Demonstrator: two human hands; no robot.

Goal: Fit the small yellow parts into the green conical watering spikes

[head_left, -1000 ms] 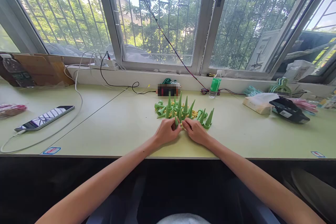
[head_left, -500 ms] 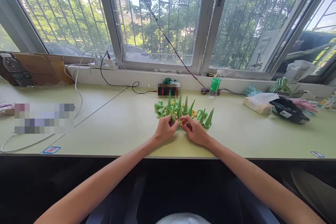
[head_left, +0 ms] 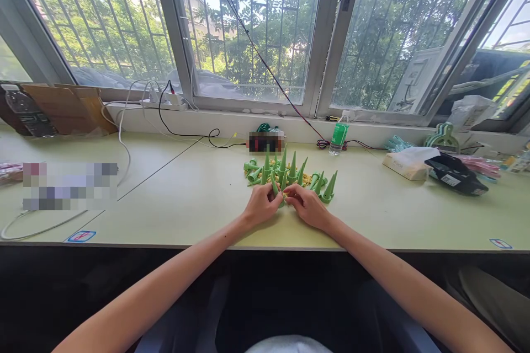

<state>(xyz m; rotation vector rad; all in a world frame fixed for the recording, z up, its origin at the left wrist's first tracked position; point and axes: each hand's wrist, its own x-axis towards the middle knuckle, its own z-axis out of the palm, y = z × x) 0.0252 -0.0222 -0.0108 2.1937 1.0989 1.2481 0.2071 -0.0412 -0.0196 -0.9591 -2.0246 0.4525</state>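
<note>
My left hand [head_left: 260, 204] is closed around a green plastic spike [head_left: 274, 182], its pointed end up and leaning slightly left. Close on its right, my right hand [head_left: 307, 207] pinches a small yellow piece [head_left: 285, 195] against the lower part of that spike; the fingers partly hide the contact. Just beyond both hands, several like green spikes [head_left: 292, 168] stand point up, while others [head_left: 251, 166] lie on their sides at the left. Small yellow pieces [head_left: 307, 179] are heaped among them. One spike [head_left: 329, 188] stands apart at the right, beyond my right hand.
Behind the spikes are a blurred dark box [head_left: 264, 142] and a green-labelled bottle [head_left: 339, 133]. To the right lie a tissue pack [head_left: 408, 164] and a black bag [head_left: 455, 174]. Cables [head_left: 124, 146] cross the pale table [head_left: 174, 204] at the left. Its front edge runs below my wrists.
The spike in my left hand has tilted a little more upright and shifted slightly right. My right fingers have moved slightly at its lower part. Everything else looks unchanged.
</note>
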